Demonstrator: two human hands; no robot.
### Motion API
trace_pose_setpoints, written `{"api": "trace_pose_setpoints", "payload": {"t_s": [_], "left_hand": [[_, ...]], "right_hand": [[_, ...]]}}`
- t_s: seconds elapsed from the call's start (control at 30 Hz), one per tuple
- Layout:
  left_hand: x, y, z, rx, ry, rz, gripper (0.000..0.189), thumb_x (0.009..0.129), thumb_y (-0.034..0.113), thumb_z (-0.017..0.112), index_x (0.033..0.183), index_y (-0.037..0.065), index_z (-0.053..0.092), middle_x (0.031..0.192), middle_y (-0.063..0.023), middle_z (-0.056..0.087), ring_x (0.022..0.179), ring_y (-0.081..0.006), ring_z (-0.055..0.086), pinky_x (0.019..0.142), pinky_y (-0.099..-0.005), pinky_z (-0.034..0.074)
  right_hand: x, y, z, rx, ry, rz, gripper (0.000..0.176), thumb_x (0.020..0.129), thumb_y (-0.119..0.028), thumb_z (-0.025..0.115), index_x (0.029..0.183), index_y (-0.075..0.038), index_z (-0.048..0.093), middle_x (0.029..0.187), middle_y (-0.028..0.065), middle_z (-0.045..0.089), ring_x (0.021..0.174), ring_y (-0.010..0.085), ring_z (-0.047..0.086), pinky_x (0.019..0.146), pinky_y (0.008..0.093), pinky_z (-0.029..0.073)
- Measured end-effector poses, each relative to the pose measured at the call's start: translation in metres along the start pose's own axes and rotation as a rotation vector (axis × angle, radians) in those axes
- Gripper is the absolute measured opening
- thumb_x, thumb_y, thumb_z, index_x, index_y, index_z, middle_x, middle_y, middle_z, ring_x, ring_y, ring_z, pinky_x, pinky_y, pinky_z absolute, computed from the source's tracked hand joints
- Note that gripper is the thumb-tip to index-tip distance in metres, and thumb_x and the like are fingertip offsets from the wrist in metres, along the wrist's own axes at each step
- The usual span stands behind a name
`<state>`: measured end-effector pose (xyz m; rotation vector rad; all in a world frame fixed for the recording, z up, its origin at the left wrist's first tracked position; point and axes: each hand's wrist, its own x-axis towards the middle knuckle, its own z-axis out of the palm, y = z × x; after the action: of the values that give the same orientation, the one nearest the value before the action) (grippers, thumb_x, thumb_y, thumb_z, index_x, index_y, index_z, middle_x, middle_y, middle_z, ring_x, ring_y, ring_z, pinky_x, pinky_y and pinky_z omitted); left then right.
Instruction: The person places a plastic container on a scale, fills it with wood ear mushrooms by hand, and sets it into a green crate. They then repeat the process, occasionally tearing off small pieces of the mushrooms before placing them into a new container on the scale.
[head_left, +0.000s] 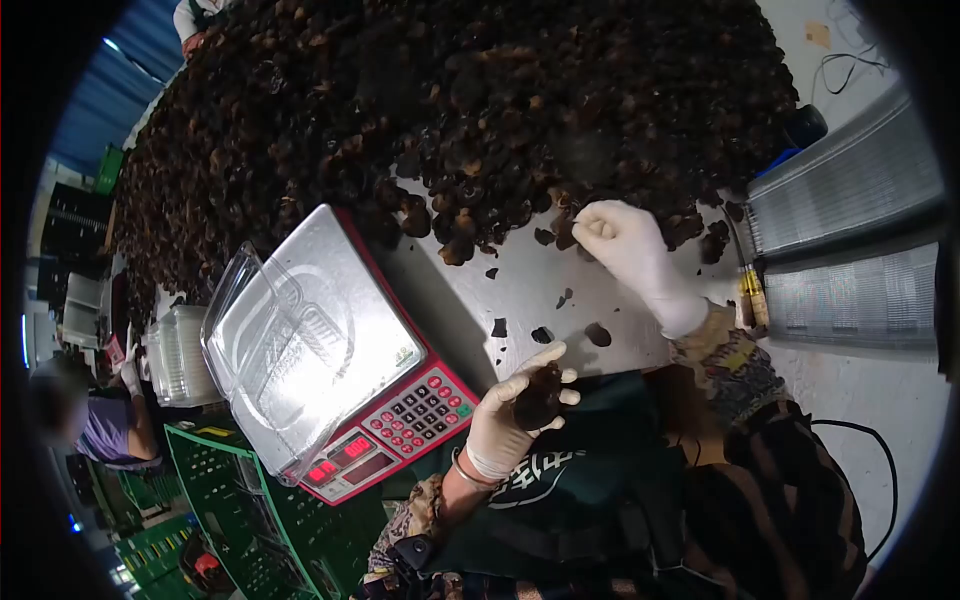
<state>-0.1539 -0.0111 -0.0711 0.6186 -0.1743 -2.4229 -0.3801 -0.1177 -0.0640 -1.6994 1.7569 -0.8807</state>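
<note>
So the left hand in a white glove (503, 425) has its fingers wrapped round a dark brown, roundish, fungus-looking piece (538, 400), held up just over the near edge of the shiny grey metal counter (640, 325). The right hand in a white glove (630, 250) is at the near fringe of a huge heap of dark brown, crinkly pieces (450, 110), fingers curled in, but honestly can't tell if they're pinching anything. A few loose dark scraps (598, 334) lie between the hands and the heap. Left of the left hand there's a red-and-white digital scale with a silver plate (385, 325), plus a clear plastic container (228, 300) on it.
</note>
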Motion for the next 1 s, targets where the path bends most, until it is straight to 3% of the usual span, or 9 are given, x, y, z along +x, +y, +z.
{"api": "trace_pose_setpoints", "payload": {"t_s": [0.07,0.17,0.3,0.43,0.57,0.63,0.73,0.87,1.0], "left_hand": [[-0.001,-0.001,-0.002,0.006,0.091,-0.004,0.051,0.089,0.042,0.052,0.125,0.006,0.051,0.114,-0.0121,0.057,0.101,-0.0251,0.059,0.074,-0.0311,0.052],[-0.001,-0.007,-0.005,0.061,0.201,-0.012,0.045,0.092,0.043,0.049,0.121,0.009,0.054,0.11,-0.0079,0.06,0.101,-0.0231,0.06,0.074,-0.0302,0.05],[0.01,-0.009,-0.006,0.175,0.222,0.062,0.038,0.094,0.038,0.049,0.123,0.014,0.053,0.097,-0.0027,0.061,0.087,-0.0162,0.06,0.07,-0.0254,0.046],[0.01,-0.007,-0.004,0.118,0.22,0.042,0.04,0.093,0.038,0.05,0.122,0.011,0.052,0.091,-0.0031,0.059,0.085,-0.0158,0.059,0.067,-0.0249,0.047],[0.012,-0.011,-0.012,0.083,0.137,0.047,0.041,0.093,0.038,0.051,0.12,0.007,0.052,0.088,-0.0039,0.059,0.084,-0.0161,0.058,0.066,-0.0256,0.047],[0.009,-0.009,-0.007,0.102,0.118,0.06,0.041,0.093,0.037,0.051,0.12,0.006,0.053,0.094,-0.0039,0.059,0.087,-0.0179,0.058,0.067,-0.0261,0.047],[0.009,-0.006,-0.003,0.111,0.116,0.044,0.041,0.093,0.036,0.05,0.122,0.006,0.052,0.104,-0.0053,0.059,0.095,-0.02,0.058,0.069,-0.0268,0.048],[0.005,-0.006,-0.001,0.094,0.165,0.036,0.043,0.093,0.037,0.05,0.124,0.007,0.05,0.119,-0.0074,0.056,0.105,-0.0217,0.057,0.071,-0.0278,0.049],[0.007,-0.004,-0.001,0.082,0.124,0.025,0.044,0.093,0.038,0.051,0.126,0.009,0.049,0.124,-0.0063,0.053,0.11,-0.0227,0.055,0.072,-0.0295,0.049]], "right_hand": [[-0.008,-0.019,-0.022,0.498,-0.027,0.077,0.012,0.081,-0.022,0.063,0.082,-0.01,0.063,0.078,0.0067,0.062,0.066,0.0275,0.062,0.057,0.0371,0.05],[-0.032,0.028,0.014,-0.367,0.033,-0.355,0.007,0.08,-0.019,0.063,0.081,-0.012,0.062,0.079,0.0045,0.061,0.065,0.0274,0.061,0.058,0.0364,0.051],[-0.053,-0.011,0.002,-0.2,0.036,-0.253,0.006,0.08,-0.017,0.061,0.082,-0.012,0.061,0.081,0.0037,0.058,0.066,0.0248,0.061,0.054,0.0337,0.051],[-0.076,-0.018,0.006,-0.387,-0.173,-0.819,0.02,0.073,-0.018,0.06,0.093,-0.017,0.063,0.089,-0.0027,0.058,0.08,0.0137,0.063,0.057,0.0287,0.052],[-0.036,-0.016,-0.003,0.009,0.062,-0.313,0.02,0.077,-0.019,0.07,0.094,-0.01,0.066,0.088,0.0046,0.061,0.072,0.019,0.062,0.062,0.0307,0.051],[-0.002,-0.008,-0.014,-0.238,0.312,-0.231,0.017,0.076,-0.016,0.071,0.092,-0.011,0.067,0.088,0.0044,0.06,0.071,0.0177,0.062,0.062,0.029,0.051],[0.018,0.03,-0.014,-0.46,0.238,-0.264,0.017,0.075,-0.014,0.071,0.09,-0.008,0.065,0.088,0.0038,0.058,0.069,0.0199,0.06,0.062,0.0307,0.05],[-0.001,-0.018,-0.041,0.118,0.308,-0.281,0.017,0.073,-0.003,0.072,0.089,-0.007,0.067,0.088,0.0026,0.06,0.062,0.0149,0.056,0.058,0.026,0.046],[-0.019,0.033,-0.003,0.021,0.169,-0.088,0.011,0.077,-0.008,0.07,0.087,-0.004,0.066,0.083,0.0051,0.06,0.064,0.0131,0.056,0.058,0.0249,0.046]]}}
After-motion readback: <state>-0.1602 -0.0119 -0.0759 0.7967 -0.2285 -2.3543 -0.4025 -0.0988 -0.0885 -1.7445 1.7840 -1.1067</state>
